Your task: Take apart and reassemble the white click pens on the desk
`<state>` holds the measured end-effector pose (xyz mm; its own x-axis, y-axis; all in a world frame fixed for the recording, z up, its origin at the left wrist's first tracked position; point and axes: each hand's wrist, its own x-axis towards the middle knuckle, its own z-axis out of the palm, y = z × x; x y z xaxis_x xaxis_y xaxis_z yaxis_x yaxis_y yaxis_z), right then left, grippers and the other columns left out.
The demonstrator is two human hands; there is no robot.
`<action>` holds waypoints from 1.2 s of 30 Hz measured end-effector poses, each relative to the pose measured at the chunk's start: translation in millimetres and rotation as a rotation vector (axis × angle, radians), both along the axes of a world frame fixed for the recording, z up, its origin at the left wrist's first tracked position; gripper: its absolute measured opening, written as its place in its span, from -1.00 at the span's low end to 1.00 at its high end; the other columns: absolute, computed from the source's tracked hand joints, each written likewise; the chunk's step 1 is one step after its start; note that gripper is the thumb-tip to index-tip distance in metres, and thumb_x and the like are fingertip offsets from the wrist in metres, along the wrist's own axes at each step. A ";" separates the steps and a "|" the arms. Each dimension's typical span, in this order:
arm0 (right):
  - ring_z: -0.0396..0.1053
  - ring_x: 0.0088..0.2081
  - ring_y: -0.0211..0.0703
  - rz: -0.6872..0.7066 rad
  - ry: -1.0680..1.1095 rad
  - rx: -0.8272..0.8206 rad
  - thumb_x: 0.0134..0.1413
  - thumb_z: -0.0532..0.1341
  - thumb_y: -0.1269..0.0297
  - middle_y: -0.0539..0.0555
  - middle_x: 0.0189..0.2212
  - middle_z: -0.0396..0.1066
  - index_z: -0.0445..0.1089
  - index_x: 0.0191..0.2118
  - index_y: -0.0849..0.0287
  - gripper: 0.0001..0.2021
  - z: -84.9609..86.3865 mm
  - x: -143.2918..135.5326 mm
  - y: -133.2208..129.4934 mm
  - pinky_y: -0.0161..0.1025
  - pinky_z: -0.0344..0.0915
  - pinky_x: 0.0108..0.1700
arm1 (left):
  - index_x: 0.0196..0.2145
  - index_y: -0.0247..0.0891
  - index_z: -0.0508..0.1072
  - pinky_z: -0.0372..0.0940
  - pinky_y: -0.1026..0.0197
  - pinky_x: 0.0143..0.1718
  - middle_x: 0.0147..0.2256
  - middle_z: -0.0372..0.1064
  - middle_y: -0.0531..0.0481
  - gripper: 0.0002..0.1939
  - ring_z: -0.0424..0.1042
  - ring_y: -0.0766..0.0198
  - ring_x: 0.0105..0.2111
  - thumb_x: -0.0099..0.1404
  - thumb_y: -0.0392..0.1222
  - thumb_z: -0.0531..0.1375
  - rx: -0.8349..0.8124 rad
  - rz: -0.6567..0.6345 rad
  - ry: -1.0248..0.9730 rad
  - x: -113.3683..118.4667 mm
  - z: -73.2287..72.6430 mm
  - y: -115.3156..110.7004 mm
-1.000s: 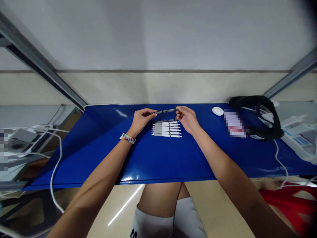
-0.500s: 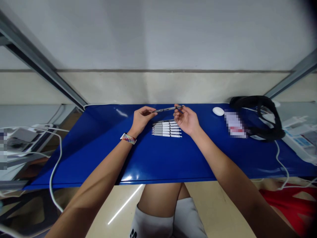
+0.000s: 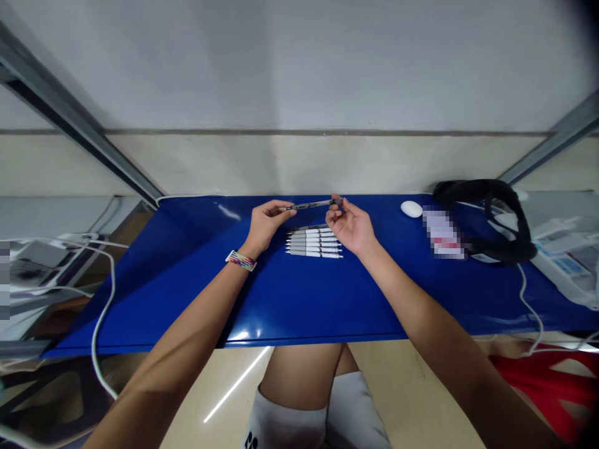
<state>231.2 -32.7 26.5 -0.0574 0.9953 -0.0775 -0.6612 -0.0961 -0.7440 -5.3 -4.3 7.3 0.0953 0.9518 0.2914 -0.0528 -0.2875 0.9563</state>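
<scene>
Between my two hands a slim pen (image 3: 311, 204) is held level above the blue table, dark at parts of its barrel. My left hand (image 3: 267, 226) pinches its left end between thumb and fingers. At the other end, the thumb and fingers of my right hand (image 3: 350, 226) close on the pen's dark tip. Just below, several white and grey pens (image 3: 313, 244) lie side by side in a neat row, all pointing the same way. A darker pen (image 3: 306, 229) lies at the far side of that row, partly behind my right hand's fingers.
The blue table (image 3: 299, 299) reaches back to the wall. On its right are a white oval object (image 3: 411, 209), a blurred-out card-like item (image 3: 443, 232) and a black padded strap (image 3: 508, 249). A white cable (image 3: 103, 312) hangs over the left side, another at right.
The held pen has shifted slightly to the left with both hands, and its right end now sits between my right fingertips. The row of pens stays as it was.
</scene>
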 end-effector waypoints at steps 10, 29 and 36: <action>0.32 -0.36 -0.18 0.106 0.039 -0.029 0.33 0.27 0.13 0.03 -0.37 0.39 0.57 -0.07 0.09 -0.78 1.5 3.3 -3.9 -0.21 0.49 -0.18 | -0.19 -0.18 0.70 0.50 0.06 -0.01 -0.21 0.66 -0.05 -0.69 0.61 0.20 -0.21 0.13 -0.07 0.56 0.052 0.038 -0.027 -1.9 -5.4 5.0; 0.18 -0.49 -0.28 0.089 0.159 -0.027 0.39 0.17 0.32 0.01 -0.40 0.40 0.55 -0.09 0.12 -0.82 1.9 2.6 -5.1 -0.32 0.28 -0.47 | -0.22 -0.20 0.71 0.47 0.11 -0.09 -0.25 0.66 -0.04 -0.69 0.58 0.22 -0.26 0.13 -0.05 0.57 0.034 0.013 0.004 0.0 -3.1 1.4; 0.17 -0.53 -0.34 0.133 0.358 -0.099 0.40 0.12 0.45 -0.04 -0.47 0.31 0.49 -0.12 0.14 -0.81 6.3 1.9 -6.9 -0.44 0.23 -0.54 | -0.24 -0.19 0.71 0.44 0.16 -0.14 -0.29 0.65 -0.02 -0.72 0.56 0.26 -0.29 0.10 -0.10 0.58 0.038 0.013 -0.027 0.9 -2.7 1.9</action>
<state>233.1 -39.6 32.8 -0.2257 0.9662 -0.1245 -0.8541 -0.2577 -0.4518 -4.4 -2.4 4.6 0.0747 0.9412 0.3295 -0.0744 -0.3242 0.9431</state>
